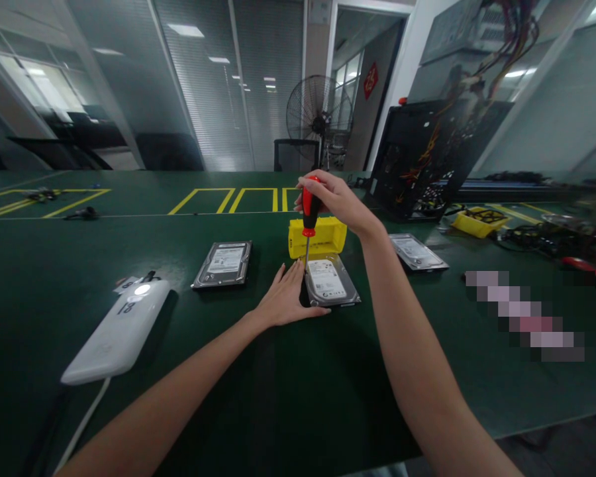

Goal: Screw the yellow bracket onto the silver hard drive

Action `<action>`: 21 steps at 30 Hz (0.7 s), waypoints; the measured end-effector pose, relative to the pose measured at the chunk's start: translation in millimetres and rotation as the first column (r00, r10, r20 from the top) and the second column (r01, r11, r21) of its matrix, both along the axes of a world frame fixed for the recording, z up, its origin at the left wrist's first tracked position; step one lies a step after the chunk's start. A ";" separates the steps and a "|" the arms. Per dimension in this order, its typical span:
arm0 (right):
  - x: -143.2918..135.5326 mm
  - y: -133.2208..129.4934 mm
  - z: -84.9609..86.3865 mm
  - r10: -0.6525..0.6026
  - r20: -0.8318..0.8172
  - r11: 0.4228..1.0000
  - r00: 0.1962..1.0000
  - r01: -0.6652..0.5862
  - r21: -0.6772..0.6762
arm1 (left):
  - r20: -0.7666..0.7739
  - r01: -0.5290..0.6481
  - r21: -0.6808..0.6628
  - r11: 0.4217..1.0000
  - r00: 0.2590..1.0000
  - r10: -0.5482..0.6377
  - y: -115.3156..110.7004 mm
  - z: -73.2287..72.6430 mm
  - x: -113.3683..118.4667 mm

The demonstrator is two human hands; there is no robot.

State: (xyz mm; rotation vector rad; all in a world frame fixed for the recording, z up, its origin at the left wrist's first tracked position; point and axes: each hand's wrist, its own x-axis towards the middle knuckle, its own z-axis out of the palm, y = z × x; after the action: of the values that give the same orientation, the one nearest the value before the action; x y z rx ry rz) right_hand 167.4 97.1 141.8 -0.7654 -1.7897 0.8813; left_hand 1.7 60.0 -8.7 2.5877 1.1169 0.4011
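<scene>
My right hand (334, 199) is closed around the red and black handle of a screwdriver (308, 215), held upright with its shaft pointing down. The tip meets the left edge of a hard drive (334, 286) with a white label. My left hand (285, 297) lies flat against that drive's left side, fingers stretched forward and thumb along its front edge. Right behind the drive stands a yellow plastic case (322, 237), its hollow side facing me. Whether the tip sits in a screw is too small to tell.
Another hard drive (223, 264) lies to the left, and a third drive (417, 252) to the right. A white power bank (119, 334) with a cable is at the near left. An open computer case (417, 159) stands at the back right, near a yellow part (478, 222) and cables.
</scene>
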 end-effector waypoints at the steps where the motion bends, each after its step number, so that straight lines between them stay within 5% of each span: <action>1: -0.3 0.2 -0.4 0.006 0.001 1.000 1.000 -0.006 0.001 | 0.007 0.000 0.002 1.000 1.000 0.000 0.2 -0.7 -0.1; 21: -1.6 4.2 -2.7 0.014 -0.025 1.000 1.000 -0.014 -0.001 | 0.019 -0.025 -0.031 0.999 1.000 0.025 3.4 -0.2 3.3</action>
State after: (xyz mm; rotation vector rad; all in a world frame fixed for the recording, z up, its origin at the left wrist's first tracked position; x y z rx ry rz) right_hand 165.8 101.3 139.1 -0.7404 -1.7746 0.8974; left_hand 4.9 63.3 -9.0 2.5405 1.1409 0.4103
